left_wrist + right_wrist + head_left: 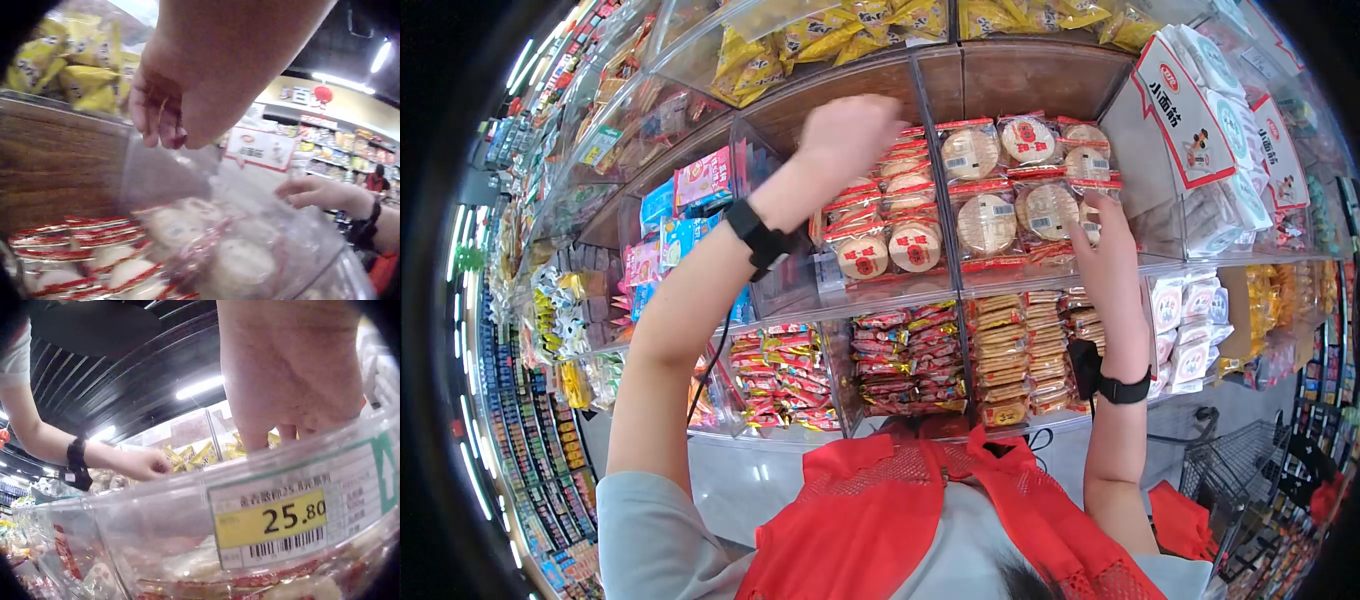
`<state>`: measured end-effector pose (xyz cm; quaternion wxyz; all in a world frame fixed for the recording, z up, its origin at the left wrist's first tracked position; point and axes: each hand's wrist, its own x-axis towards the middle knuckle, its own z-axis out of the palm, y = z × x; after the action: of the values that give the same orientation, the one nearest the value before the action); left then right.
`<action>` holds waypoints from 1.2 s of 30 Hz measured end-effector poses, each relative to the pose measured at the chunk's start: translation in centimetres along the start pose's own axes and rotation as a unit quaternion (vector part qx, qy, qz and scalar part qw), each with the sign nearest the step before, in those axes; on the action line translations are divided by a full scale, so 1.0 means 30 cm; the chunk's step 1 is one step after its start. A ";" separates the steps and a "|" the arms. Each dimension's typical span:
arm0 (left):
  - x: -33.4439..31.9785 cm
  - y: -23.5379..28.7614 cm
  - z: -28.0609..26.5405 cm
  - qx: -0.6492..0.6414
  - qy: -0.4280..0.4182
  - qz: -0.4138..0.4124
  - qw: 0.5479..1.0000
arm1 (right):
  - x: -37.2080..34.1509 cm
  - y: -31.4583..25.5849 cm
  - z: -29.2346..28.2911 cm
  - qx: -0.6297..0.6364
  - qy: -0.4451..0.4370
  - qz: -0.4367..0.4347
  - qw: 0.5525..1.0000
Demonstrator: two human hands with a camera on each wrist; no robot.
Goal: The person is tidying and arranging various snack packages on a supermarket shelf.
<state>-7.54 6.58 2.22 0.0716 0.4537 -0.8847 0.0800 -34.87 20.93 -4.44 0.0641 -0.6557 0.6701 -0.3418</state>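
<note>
My left hand [850,135] is raised over the back of a clear bin of round rice crackers in red-edged wrappers [890,225]. Its fingers hang loosely curled in the left wrist view, with nothing between them. To the right, my right hand [1112,245] reaches over the front wall of the neighbouring bin. Its fingers are slightly bent and spread beside wrapped round rice crackers [988,222]. The right wrist view shows that hand [290,381] from behind the clear bin wall [156,519], its fingertips partly hidden.
Yellow snack bags [840,40] fill the upper shelf. A clear divider [935,150] parts the two cracker bins. A white sign with a red border [1182,115] stands at the right. A price label [275,515] is on the bin front. A shopping cart [1235,470] stands at the right.
</note>
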 end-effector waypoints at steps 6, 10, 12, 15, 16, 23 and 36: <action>0.062 0.321 0.137 -0.065 -0.077 0.322 0.941 | 0.016 -0.047 0.019 -0.103 -0.079 0.111 0.985; 0.077 0.358 0.198 0.013 -0.162 0.391 0.906 | 0.003 -0.033 0.023 -0.104 -0.052 0.094 0.989; 0.106 0.373 0.184 0.005 -0.121 0.409 0.904 | 0.000 -0.025 0.027 -0.100 -0.036 0.070 0.992; 0.117 0.381 0.151 0.129 -0.173 0.385 0.897 | -0.001 -0.030 0.025 -0.099 -0.043 0.083 0.991; 0.102 0.360 0.112 0.132 -0.174 0.384 0.897 | 0.000 -0.032 0.027 -0.096 -0.040 0.083 0.991; -0.123 0.163 -0.167 -0.106 0.138 0.300 0.938 | 0.024 -0.063 0.048 0.158 0.035 0.014 0.987; -0.293 0.044 -0.245 -0.720 0.114 -0.213 0.651 | 0.214 -0.424 0.178 0.472 0.012 0.092 0.877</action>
<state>-3.14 15.80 7.56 0.4911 0.4232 -0.5285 -0.5481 -22.23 14.20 0.73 0.3888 -0.4791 0.4873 -0.6179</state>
